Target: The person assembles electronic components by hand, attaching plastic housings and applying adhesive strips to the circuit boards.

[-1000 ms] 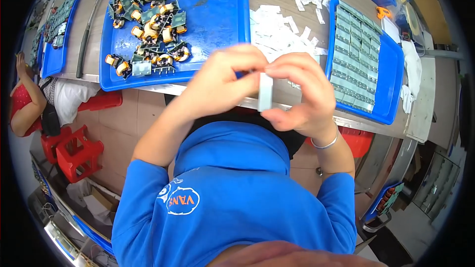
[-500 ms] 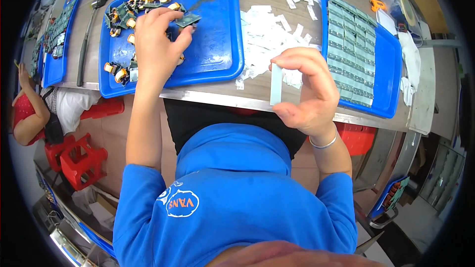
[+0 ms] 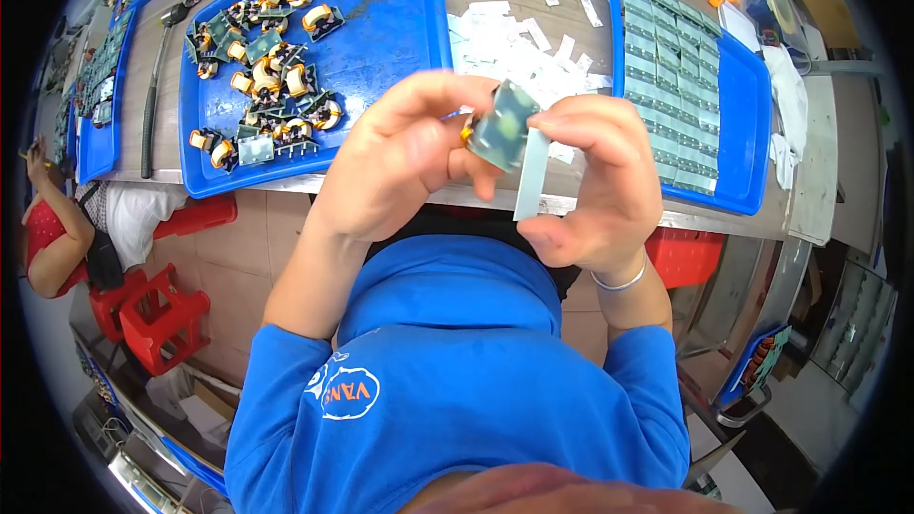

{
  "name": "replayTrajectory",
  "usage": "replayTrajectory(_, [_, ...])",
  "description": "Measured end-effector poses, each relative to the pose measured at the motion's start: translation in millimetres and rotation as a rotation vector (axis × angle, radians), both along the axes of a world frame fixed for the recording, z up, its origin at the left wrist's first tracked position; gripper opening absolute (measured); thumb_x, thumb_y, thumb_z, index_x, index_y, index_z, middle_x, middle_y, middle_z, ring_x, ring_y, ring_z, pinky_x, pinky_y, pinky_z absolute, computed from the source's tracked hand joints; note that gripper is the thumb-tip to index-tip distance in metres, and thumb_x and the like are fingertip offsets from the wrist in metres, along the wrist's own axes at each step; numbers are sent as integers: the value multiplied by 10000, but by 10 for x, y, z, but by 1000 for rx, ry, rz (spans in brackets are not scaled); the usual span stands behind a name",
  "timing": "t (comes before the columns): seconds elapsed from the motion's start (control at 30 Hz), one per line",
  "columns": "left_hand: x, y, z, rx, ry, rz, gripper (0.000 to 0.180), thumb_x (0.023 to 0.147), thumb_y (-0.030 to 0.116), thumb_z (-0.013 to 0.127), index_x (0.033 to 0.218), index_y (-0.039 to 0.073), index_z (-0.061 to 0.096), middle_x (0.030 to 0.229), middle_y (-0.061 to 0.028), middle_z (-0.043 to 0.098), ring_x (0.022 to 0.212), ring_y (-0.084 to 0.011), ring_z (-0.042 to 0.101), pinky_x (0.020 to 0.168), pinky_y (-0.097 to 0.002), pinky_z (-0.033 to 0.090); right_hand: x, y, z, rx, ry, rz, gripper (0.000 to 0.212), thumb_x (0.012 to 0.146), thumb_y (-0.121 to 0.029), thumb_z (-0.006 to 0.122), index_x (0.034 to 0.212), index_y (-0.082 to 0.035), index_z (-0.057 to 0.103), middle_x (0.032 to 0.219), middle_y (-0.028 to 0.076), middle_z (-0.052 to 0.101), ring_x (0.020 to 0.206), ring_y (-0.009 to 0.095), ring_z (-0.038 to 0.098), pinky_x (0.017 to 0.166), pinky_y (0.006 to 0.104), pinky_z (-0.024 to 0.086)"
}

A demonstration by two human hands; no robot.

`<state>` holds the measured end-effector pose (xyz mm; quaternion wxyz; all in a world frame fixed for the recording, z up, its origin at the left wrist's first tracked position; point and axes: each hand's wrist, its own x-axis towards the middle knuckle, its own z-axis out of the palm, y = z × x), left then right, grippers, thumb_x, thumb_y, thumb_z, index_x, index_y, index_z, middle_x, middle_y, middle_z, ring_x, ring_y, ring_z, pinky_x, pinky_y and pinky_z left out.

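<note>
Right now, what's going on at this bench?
A person in a blue shirt holds a small green part in the left hand, while the right hand pinches a pale strip against it. On the table, a blue tray holds loose coil parts; another tray holds neat rows.

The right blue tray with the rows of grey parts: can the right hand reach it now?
Probably yes, but not freely: the right hand is holding a pale strip, though nothing lies between it and the right blue tray.
</note>
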<state>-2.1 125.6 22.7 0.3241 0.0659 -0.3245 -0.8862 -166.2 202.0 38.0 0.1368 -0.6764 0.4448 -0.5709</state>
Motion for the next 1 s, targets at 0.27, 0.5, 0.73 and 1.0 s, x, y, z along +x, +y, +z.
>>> replayTrajectory(0.27, [-20,-17,-75,30,-140,6,371,865,112,538,1222,47,460,1070,-88,560,933,-176,565,761,-309,497,-15,-6,30,-33,96,-62,523,548,-172,791,998,-16,575,984,125,573,888,251,556,749,313,465])
replayTrajectory(0.5, [-50,47,-159,207,-106,-77,443,837,204,588,1238,100,432,1109,-124,546,1024,-236,536,821,-376,466,-22,-50,-35,-48,85,-100,529,548,-147,782,1013,-25,562,1020,133,551,920,266,543,757,321,464])
replayTrajectory(0.73, [-86,86,-162,195,-118,-80,470,829,297,598,1215,97,420,1013,-139,544,892,-233,544,714,-339,457,14,-73,-21,-49,171,-102,536,531,-86,768,1020,-34,555,1018,129,542,914,263,547,751,326,473])
replayTrajectory(1.0, [-101,109,-129,197,-141,-64,496,830,311,595,1227,82,407,1001,-154,546,886,-230,549,746,-343,461,6,-79,-40,-32,173,-96,527,539,-79,761,1021,-32,554,1016,131,541,908,261,548,753,324,473])
